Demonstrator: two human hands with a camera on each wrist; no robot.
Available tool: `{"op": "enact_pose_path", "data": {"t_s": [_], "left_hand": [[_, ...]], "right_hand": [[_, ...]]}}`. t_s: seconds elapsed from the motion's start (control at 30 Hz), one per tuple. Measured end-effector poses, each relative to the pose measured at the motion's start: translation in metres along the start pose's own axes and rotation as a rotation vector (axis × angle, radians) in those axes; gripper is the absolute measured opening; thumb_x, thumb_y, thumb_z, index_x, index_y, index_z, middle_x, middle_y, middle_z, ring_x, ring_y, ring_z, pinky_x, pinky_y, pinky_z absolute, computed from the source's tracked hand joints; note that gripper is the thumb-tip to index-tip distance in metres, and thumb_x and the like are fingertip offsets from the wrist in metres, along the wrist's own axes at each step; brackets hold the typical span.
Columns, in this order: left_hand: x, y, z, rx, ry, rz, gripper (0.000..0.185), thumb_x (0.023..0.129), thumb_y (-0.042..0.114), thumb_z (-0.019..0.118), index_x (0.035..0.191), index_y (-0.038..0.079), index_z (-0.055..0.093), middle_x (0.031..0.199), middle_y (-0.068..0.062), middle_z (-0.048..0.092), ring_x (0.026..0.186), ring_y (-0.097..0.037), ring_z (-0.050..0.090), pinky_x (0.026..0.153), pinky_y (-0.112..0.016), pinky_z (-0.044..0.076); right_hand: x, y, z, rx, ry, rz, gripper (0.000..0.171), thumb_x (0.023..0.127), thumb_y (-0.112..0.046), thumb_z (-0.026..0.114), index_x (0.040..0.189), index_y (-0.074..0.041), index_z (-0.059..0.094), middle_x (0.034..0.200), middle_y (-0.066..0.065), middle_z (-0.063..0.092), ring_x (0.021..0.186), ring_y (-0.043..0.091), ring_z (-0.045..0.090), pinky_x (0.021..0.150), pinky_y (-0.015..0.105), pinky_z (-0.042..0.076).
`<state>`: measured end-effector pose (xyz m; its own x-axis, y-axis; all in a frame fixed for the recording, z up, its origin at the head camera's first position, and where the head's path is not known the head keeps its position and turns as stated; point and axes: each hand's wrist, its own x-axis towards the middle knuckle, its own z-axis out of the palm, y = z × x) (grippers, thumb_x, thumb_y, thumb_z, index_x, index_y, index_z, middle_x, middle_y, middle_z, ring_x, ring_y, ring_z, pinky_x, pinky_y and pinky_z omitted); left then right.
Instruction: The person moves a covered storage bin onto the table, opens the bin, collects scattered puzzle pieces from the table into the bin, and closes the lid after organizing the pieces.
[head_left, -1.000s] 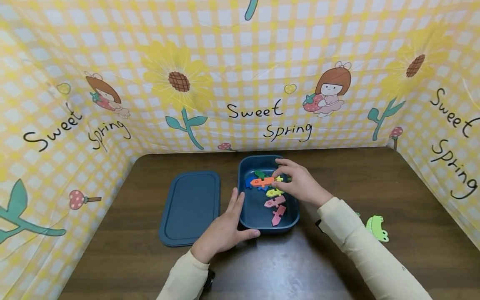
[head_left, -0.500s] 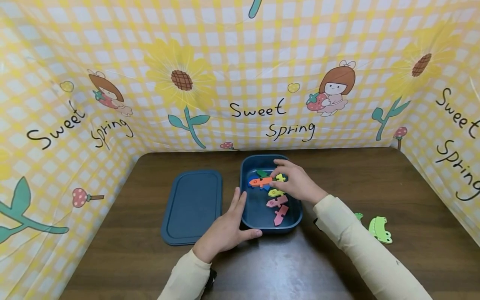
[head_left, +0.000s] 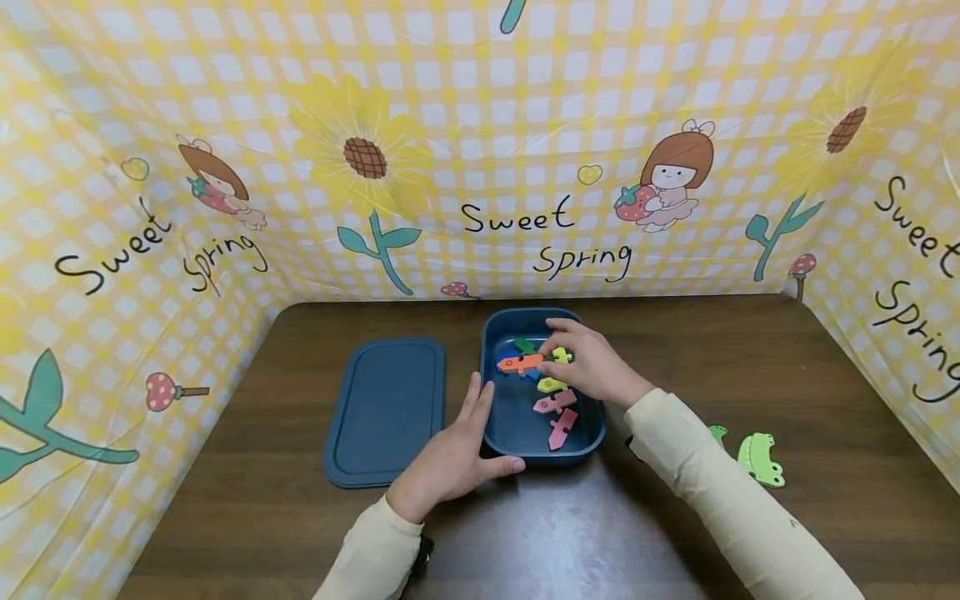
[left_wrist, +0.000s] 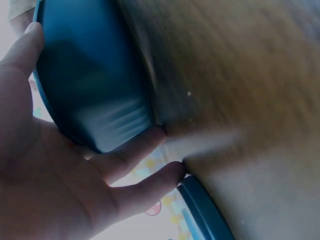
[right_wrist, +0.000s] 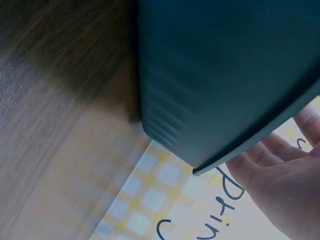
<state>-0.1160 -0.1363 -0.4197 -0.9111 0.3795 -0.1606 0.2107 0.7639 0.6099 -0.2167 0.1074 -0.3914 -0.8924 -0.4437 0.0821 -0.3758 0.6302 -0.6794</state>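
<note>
A dark blue box [head_left: 598, 433] stands uncovered on the table with several small coloured puzzle pieces inside. My right hand [head_left: 592, 362] reaches over its right rim and pinches the right end of an orange pointed puzzle piece [head_left: 517, 364] between thumb and index finger. Beneath and around it lie green [head_left: 523, 344], blue [head_left: 506, 357] and yellow pieces [head_left: 551, 384], with two pink pieces [head_left: 555, 402] closer to the front. My left hand [head_left: 448, 460] lies with straight fingers along the box's left side, its thumb by the front corner. In the right wrist view the box wall hides the right fingertips.
Left of the box lies its dark blue lid [head_left: 386, 412], flat on the brown wooden table [head_left: 247, 500]. A light green crocodile-head piece [head_left: 761, 460] lies to the right, beside another green piece [head_left: 717, 434] partly behind the right sleeve. A yellow checked cloth [head_left: 480, 150] encloses the back and sides.
The orange piece has shifted slightly left inside the box along with my right fingertips. My left hand keeps its place, and the whole head view has drifted a little.
</note>
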Motion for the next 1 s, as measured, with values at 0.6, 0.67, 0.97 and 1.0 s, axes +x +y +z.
{"op": "enact_pose_path", "data": {"t_s": [0.6,0.67,0.97,1.0], "left_hand": [[0.0,-0.003,-0.001,-0.001,-0.007,0.002,0.11,0.088,0.063,0.068,0.164,0.017,0.003,0.168,-0.001,-0.013,0.105,-0.035,0.067,0.081,-0.045,0.056],[0.0,-0.003,0.0,0.002,-0.007,0.0,0.11,0.088,0.063,0.068,0.164,0.017,0.004,0.168,-0.001,-0.013,0.108,-0.036,0.066,0.084,-0.047,0.055],[0.0,-0.003,0.0,-0.001,-0.002,-0.001,0.111,0.087,0.064,0.069,0.165,0.018,0.004,0.168,-0.001,-0.012,0.116,-0.039,0.062,0.089,-0.051,0.053],[0.0,-0.003,-0.001,-0.002,-0.002,-0.003,0.112,0.086,0.065,0.068,0.165,0.019,0.004,0.168,0.0,-0.012,0.118,-0.039,0.061,0.09,-0.051,0.052]], "right_hand": [[0.006,0.003,0.011,-0.052,-0.018,-0.004,0.022,0.093,-0.023,0.076,0.111,-0.01,0.076,0.158,0.017,0.036,0.14,0.044,0.037,0.108,0.063,0.032],[0.006,0.002,0.012,-0.087,-0.019,-0.018,0.031,0.093,-0.026,0.076,0.119,-0.008,0.074,0.158,0.018,0.036,0.139,0.044,0.038,0.107,0.062,0.034],[-0.002,-0.001,0.0,-0.083,0.052,0.0,0.044,0.094,-0.026,0.075,0.133,-0.006,0.067,0.158,0.017,0.035,0.141,0.042,0.036,0.106,0.059,0.037],[-0.003,0.0,-0.003,-0.076,0.062,0.002,0.044,0.095,-0.026,0.074,0.133,-0.006,0.066,0.158,0.017,0.035,0.141,0.042,0.035,0.106,0.059,0.037]]}}
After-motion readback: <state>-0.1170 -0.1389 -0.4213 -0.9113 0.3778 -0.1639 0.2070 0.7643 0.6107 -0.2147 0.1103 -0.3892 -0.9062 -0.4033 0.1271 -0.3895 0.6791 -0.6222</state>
